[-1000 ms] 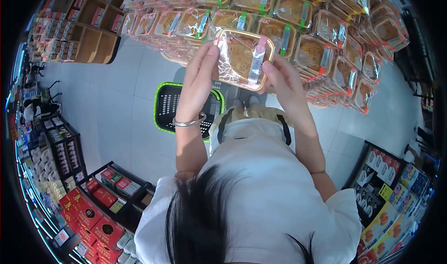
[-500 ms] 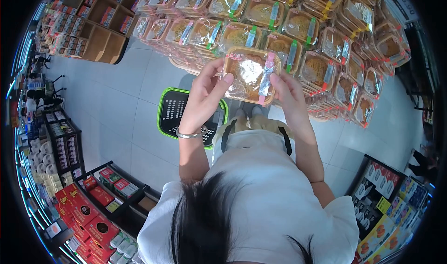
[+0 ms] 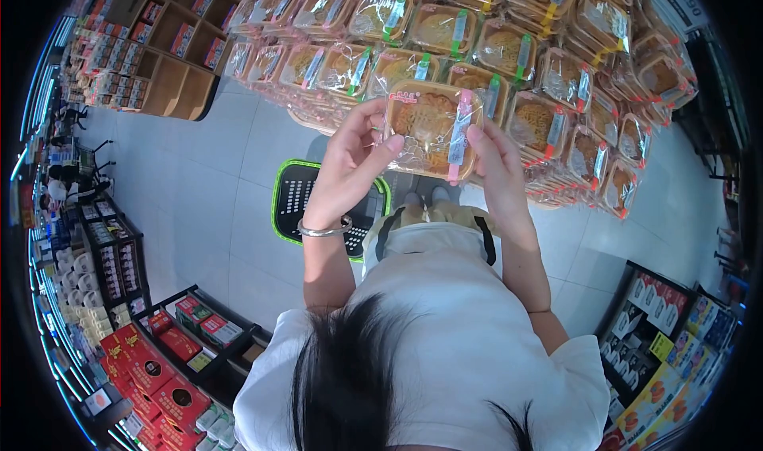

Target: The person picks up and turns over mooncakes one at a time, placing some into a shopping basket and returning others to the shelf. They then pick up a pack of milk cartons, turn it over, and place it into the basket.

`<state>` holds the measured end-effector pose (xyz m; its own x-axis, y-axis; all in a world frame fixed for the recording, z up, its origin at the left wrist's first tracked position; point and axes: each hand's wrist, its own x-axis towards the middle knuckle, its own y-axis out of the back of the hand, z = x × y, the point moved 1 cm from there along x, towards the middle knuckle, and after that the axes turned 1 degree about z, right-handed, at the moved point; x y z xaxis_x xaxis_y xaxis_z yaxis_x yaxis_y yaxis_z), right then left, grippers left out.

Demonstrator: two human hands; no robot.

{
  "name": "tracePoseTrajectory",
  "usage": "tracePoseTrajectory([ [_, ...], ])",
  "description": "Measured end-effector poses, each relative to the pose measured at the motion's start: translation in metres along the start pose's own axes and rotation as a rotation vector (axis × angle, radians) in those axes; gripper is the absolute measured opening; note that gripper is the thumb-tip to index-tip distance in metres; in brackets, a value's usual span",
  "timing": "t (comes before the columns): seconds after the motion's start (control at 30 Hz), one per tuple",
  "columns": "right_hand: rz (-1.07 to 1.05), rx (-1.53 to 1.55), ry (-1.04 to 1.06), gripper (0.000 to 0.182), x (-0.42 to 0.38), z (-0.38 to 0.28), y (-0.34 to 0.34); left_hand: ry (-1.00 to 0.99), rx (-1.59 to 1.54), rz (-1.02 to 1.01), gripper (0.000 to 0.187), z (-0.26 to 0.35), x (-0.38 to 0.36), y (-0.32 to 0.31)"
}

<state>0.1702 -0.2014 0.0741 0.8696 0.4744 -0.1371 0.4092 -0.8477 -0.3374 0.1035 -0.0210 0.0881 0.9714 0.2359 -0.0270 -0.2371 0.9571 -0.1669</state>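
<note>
A packaged mooncake (image 3: 429, 133) in a tray under clear film, with a pink strip down its right side, is held up between my two hands. My left hand (image 3: 358, 157) grips its left edge, thumb on the film and fingers around the side. On the right edge, my right hand (image 3: 497, 161) holds it the same way, thumb close to the pink strip. Just beyond it rises a large stacked display of similar packaged mooncakes (image 3: 505, 50) with green, red, yellow and pink strips.
A black shopping basket (image 3: 294, 182) with a green rim stands on the tiled floor (image 3: 195, 165), left of my feet. Wooden shelving (image 3: 179, 73) is at the upper left. Red gift boxes (image 3: 151, 371) fill the lower left, and more boxes (image 3: 660, 308) sit at the lower right. A price sign (image 3: 675, 2) hangs upper right.
The packaged mooncake has tilted slightly, so the bright glare on its film is mostly gone and the patterned top shows. Both hands keep their hold.
</note>
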Motion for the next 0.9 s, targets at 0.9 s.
tracePoseTrajectory([
  [0.9, -0.050, -0.108, 0.122, 0.034, 0.023, 0.008, -0.008, -0.205, 0.403, 0.159, 0.071, -0.008, 0.010, 0.005],
])
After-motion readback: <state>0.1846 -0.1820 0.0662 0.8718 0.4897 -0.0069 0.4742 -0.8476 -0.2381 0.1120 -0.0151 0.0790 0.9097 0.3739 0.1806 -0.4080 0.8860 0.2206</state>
